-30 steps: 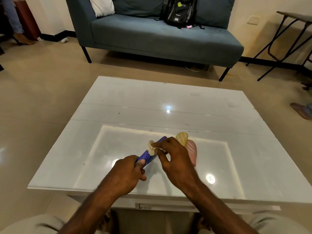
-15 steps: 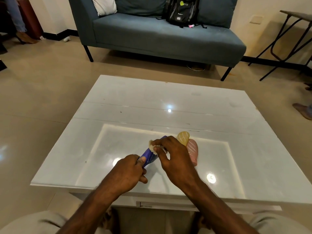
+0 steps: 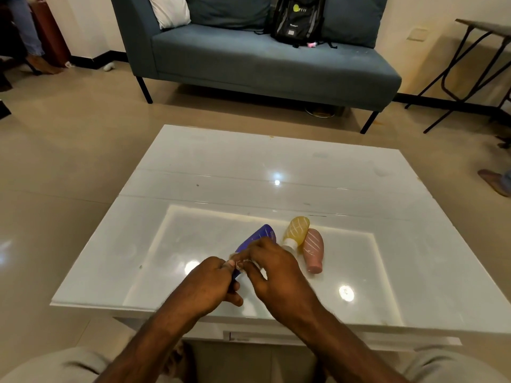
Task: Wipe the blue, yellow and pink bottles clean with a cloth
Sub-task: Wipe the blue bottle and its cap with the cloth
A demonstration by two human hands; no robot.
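Note:
My left hand (image 3: 206, 283) grips the lower end of the blue bottle (image 3: 260, 236), which tilts up and away over the white table (image 3: 249, 167). My right hand (image 3: 276, 268) pinches a small whitish cloth (image 3: 238, 263) against the bottle's lower part, close to my left fingers. Most of the cloth is hidden under my fingers. The yellow bottle (image 3: 296, 230) and the pink bottle (image 3: 313, 248) lie side by side on the table just right of my hands, caps toward me.
A blue sofa (image 3: 262, 64) with a black backpack (image 3: 297, 20) stands beyond the table. A folding table (image 3: 484, 26) stands at the far right. Another person's foot (image 3: 495, 182) shows at the right edge, and someone's legs (image 3: 30, 45) at the far left.
My right hand has slid the cloth down the blue bottle from its upper part toward my left hand. More of the blue bottle's top now shows.

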